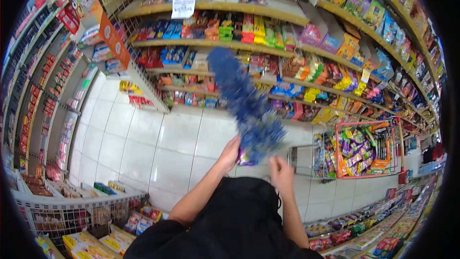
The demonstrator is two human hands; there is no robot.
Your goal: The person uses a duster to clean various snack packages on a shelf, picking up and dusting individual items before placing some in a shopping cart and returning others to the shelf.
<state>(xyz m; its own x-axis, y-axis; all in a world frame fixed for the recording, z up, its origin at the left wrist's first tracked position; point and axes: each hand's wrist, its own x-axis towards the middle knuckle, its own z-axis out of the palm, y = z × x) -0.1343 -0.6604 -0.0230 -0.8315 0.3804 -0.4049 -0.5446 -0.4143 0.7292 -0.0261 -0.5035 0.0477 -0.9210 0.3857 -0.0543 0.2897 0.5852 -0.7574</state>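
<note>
A fluffy blue duster (239, 96), blurred by motion, slants from the shelves down to the space between my hands. My left hand (231, 152) is at the duster's lower left side, beside a small purple item (245, 158) partly hidden by the duster; its fingers are partly covered. My right hand (281, 170) is at the duster's lower right end with its fingers pressed together. What it pinches is too blurred to make out.
Shelves (215, 44) of packaged sweets stand ahead and curve round to the right. A red-framed cart (369, 176) full of packets is at the right on the tiled floor (172, 139). A grey basket (86, 204) with packages is at the lower left.
</note>
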